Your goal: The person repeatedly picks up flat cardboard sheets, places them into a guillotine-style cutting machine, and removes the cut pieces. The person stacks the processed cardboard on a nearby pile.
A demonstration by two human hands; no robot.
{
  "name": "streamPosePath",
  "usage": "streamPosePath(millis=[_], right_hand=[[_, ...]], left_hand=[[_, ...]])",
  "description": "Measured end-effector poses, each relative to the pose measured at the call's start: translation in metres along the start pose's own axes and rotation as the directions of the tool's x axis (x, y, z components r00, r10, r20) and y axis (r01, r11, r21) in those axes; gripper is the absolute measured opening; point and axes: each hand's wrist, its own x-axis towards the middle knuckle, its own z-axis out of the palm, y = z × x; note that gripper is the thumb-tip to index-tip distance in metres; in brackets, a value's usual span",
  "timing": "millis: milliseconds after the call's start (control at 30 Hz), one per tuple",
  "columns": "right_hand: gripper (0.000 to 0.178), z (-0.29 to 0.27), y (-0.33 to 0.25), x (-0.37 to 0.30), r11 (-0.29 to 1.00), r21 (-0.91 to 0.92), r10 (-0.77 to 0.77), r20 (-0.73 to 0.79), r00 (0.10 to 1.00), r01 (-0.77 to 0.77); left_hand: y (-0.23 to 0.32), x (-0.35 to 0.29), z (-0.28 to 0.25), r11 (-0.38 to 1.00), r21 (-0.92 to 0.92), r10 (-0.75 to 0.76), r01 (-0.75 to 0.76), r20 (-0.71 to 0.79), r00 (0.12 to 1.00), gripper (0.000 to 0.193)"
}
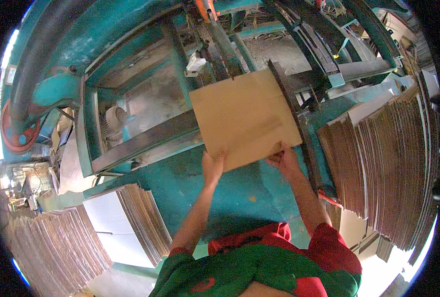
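Note:
A flat tan cardboard sheet [244, 114] lies in front of me over the near part of a teal machine. My left hand [214, 166] grips its near left corner, thumb on top and the other fingers hidden underneath. At the near right edge, my right hand [283, 157] closes on the same sheet with its fingers curled. The sheet's right side runs along a dark metal bar [299, 123], and its far edge reaches toward the machine's central rail [225, 54].
A tall stack of cardboard sheets [383, 158] stands at the right. Another cardboard stack [56, 247] with white-faced sheets [112, 225] leans at the lower left. The machine's teal frame [86, 133], a red wheel [19, 128] and a small motor [116, 118] are at the left.

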Motion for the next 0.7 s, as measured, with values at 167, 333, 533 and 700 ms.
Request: streamPosePath(millis=[167,333,533,700], right_hand=[[0.051,0.041,-0.045,0.073,0.999,-0.041,0.025,0.012,1.000,-0.024],[0.053,0.060,-0.057,0.093,0.990,-0.135,0.037,0.021,0.999,-0.034],[0.049,0.049,-0.037,0.090,0.947,-0.310,-0.107,-0.066,0.992,0.082],[0.042,0.019,-0.006,0.069,0.962,-0.203,-0.197,-0.047,0.979,0.184]], left_hand=[[0.040,0.091,0.000,0.997,0.005,-0.081,0.081,-0.002,0.997,0.039],[0.053,0.113,-0.003,0.938,-0.026,-0.342,0.345,0.079,0.936,0.054],[0.046,0.112,0.000,0.938,0.051,-0.347,0.344,0.094,0.933,0.062],[0.057,0.053,-0.011,0.988,0.044,-0.150,0.147,0.060,0.987,0.054]])
